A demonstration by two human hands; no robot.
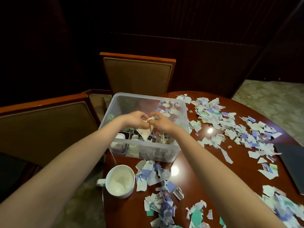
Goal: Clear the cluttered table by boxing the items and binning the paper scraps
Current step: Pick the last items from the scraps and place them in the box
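Observation:
A clear plastic box stands at the left edge of the round wooden table, with several small items inside. Both my hands are over the box. My left hand and my right hand together pinch a small whitish object with a paper piece hanging below it. What exactly the object is stays unclear. Torn paper scraps in white, purple and green litter the table to the right and in front of the box. A white mug sits in front of the box, near the table's edge.
Two upholstered wooden chairs stand close: one behind the box, another to the left. A dark flat object lies at the table's right edge. Patterned carpet shows beyond the table.

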